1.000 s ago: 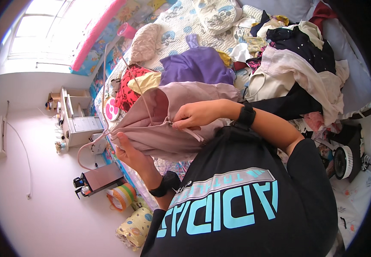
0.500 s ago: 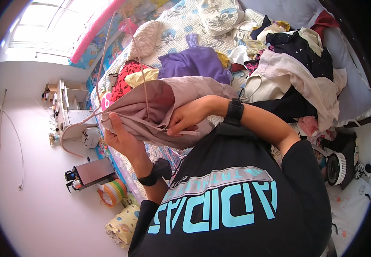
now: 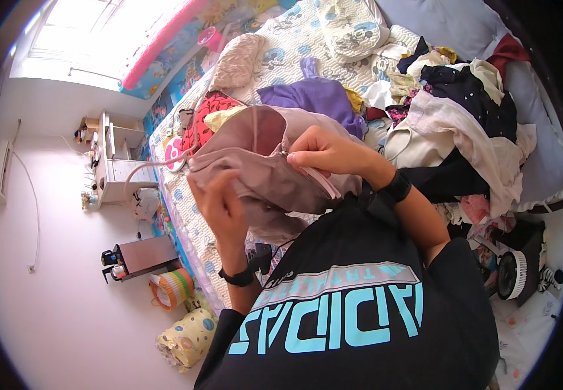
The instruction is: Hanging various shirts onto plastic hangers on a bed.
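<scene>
A mauve garment [image 3: 249, 179] with a wide gaping opening hangs between my hands, above the bed. My right hand [image 3: 320, 153] pinches its edge beside a small metal fitting, and a pale flat strip [image 3: 324, 182] hangs below the fingers. My left hand [image 3: 220, 211] is raised at the garment's left edge. Its fingers are bent and smeared by motion, so their hold on the cloth cannot be made out. A long pink cord [image 3: 158, 162] loops out leftward from the garment's opening.
Behind the garment, a purple garment [image 3: 314, 94] and red patterned cloth [image 3: 213, 114] lie on the quilted bed cover [image 3: 288, 42]. A heap of clothes [image 3: 450, 123] fills the right side. A small fan [image 3: 512, 274] stands at right; a striped basket [image 3: 171, 288] stands at left.
The pink cord has dropped from its high loop and now trails left. My left hand has shifted right and its fingers have curled; my right hand has moved up and right with the garment's edge.
</scene>
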